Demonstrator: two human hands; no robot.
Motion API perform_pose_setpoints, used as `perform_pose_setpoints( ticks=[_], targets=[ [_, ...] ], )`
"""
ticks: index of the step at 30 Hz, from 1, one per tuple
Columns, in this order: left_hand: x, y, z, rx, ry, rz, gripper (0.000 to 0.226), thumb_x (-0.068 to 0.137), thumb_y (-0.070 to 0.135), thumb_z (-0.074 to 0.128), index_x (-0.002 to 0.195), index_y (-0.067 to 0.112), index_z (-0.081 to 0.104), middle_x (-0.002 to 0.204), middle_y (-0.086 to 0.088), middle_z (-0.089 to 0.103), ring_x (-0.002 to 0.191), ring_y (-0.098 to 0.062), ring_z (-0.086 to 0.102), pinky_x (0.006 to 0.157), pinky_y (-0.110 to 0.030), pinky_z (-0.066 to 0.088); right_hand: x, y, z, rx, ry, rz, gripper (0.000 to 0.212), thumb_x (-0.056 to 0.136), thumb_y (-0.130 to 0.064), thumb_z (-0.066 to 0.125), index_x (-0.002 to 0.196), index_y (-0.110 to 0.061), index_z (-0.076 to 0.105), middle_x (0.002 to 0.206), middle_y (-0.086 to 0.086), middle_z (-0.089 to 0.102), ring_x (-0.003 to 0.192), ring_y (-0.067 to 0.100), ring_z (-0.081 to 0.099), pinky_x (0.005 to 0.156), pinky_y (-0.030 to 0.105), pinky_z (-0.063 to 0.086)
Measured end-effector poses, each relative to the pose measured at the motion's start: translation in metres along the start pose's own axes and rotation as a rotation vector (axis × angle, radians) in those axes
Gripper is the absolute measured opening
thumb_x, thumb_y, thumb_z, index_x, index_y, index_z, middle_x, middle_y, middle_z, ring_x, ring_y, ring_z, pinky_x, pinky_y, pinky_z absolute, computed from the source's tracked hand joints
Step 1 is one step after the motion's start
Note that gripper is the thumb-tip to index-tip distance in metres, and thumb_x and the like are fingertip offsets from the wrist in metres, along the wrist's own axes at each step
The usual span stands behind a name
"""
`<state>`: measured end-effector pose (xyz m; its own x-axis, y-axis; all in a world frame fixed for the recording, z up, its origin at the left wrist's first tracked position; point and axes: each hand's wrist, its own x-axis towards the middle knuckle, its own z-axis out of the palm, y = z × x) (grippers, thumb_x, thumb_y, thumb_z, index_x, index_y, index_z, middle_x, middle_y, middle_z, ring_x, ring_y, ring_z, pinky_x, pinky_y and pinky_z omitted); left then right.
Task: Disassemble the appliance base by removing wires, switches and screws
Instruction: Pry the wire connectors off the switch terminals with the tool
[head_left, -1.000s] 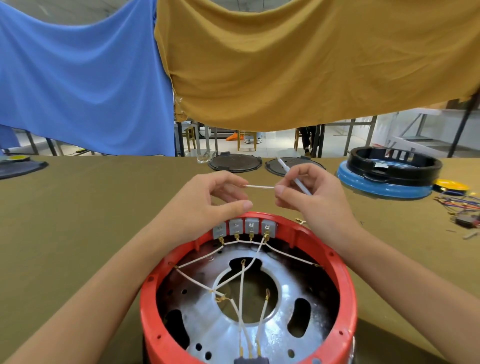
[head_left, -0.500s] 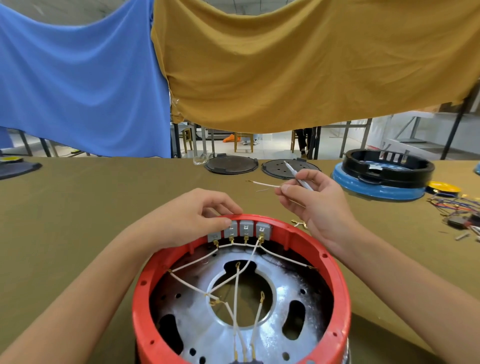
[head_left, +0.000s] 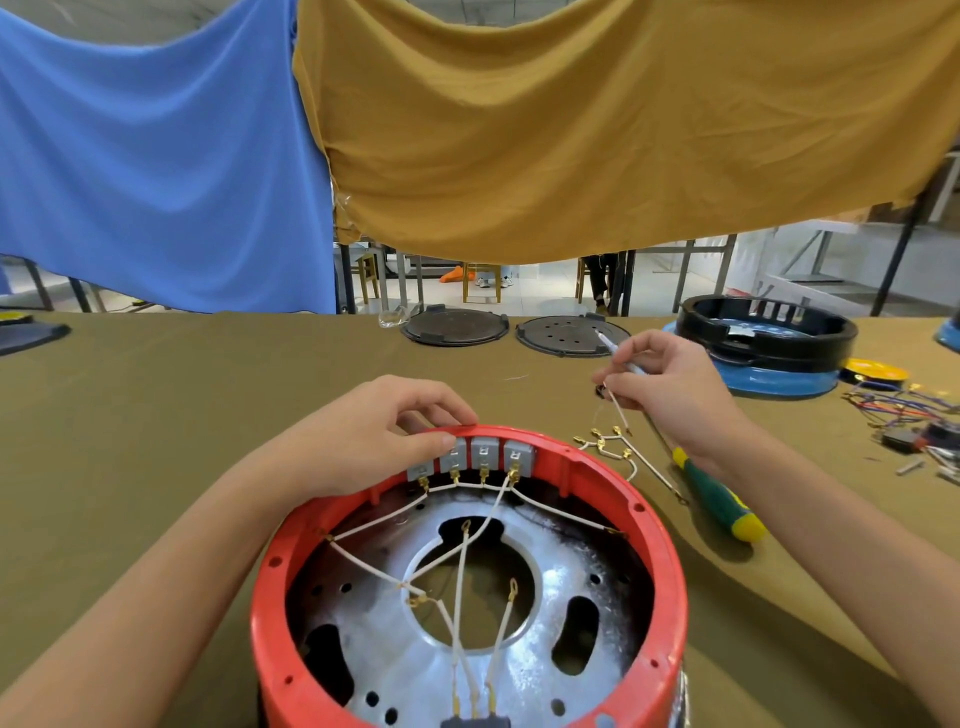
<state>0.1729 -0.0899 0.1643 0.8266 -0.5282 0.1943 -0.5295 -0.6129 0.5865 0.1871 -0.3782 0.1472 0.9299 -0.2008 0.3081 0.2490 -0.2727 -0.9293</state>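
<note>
Pinching a freed white wire (head_left: 618, 410) and a thin tool, the right hand (head_left: 670, 395) has swung out right of centre, lowering it toward the loose wires (head_left: 618, 452) on the table (head_left: 208, 415). That's one more lead out! Left hand (head_left: 374, 436) has dropped onto the red base (head_left: 670, 571) at lower centre, fingers pressing by the switches (head_left: 483, 454). Plenty of wiring remains inside.
</note>
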Motion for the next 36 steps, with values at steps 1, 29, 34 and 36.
perform_pose_setpoints(
  ticks=[1, 29, 34, 36],
  targets=[
    [0.0, 0.0, 0.0, 0.002, 0.001, 0.0, 0.021, 0.095, 0.025, 0.065, 0.104, 0.044, 0.069, 0.1, 0.022, 0.07, 0.092, -0.002, 0.066, 0.082, -0.024, 0.053, 0.001, 0.002, -0.001, -0.098, -0.033, -0.005, 0.021, 0.087, 0.009, 0.062, 0.09, -0.012, 0.06, 0.092, 0.004, 0.076, 0.087, 0.018, 0.073, 0.069, 0.028, 0.059],
    [-0.008, 0.016, -0.001, 0.299, -0.088, 0.06, 0.027, 0.093, 0.025, 0.06, 0.112, 0.04, 0.049, 0.106, 0.013, 0.065, 0.096, -0.01, 0.063, 0.088, -0.04, 0.05, -0.046, -0.037, 0.041, 0.046, -0.349, -0.363, 0.019, 0.096, -0.014, 0.063, 0.086, -0.001, 0.071, 0.074, 0.01, 0.071, 0.066, 0.013, 0.068, 0.066, 0.021, 0.055],
    [-0.006, 0.02, 0.002, 0.24, -0.04, 0.119, 0.004, 0.09, 0.041, 0.065, 0.088, 0.041, 0.061, 0.117, 0.018, 0.053, 0.11, 0.002, 0.054, 0.098, -0.023, 0.042, -0.052, -0.037, 0.044, -0.136, -0.288, -0.473, 0.019, 0.096, -0.016, 0.063, 0.079, -0.008, 0.068, 0.068, 0.001, 0.068, 0.063, 0.009, 0.067, 0.061, 0.023, 0.053],
    [-0.005, 0.021, 0.005, 0.253, -0.125, 0.108, 0.008, 0.089, 0.044, 0.066, 0.082, 0.045, 0.064, 0.119, 0.02, 0.052, 0.108, 0.006, 0.052, 0.097, -0.021, 0.04, -0.053, -0.039, 0.044, -0.198, -0.256, -0.52, 0.022, 0.096, -0.018, 0.063, 0.075, -0.01, 0.067, 0.066, 0.0, 0.067, 0.063, 0.013, 0.065, 0.061, 0.032, 0.053]
  ],
)
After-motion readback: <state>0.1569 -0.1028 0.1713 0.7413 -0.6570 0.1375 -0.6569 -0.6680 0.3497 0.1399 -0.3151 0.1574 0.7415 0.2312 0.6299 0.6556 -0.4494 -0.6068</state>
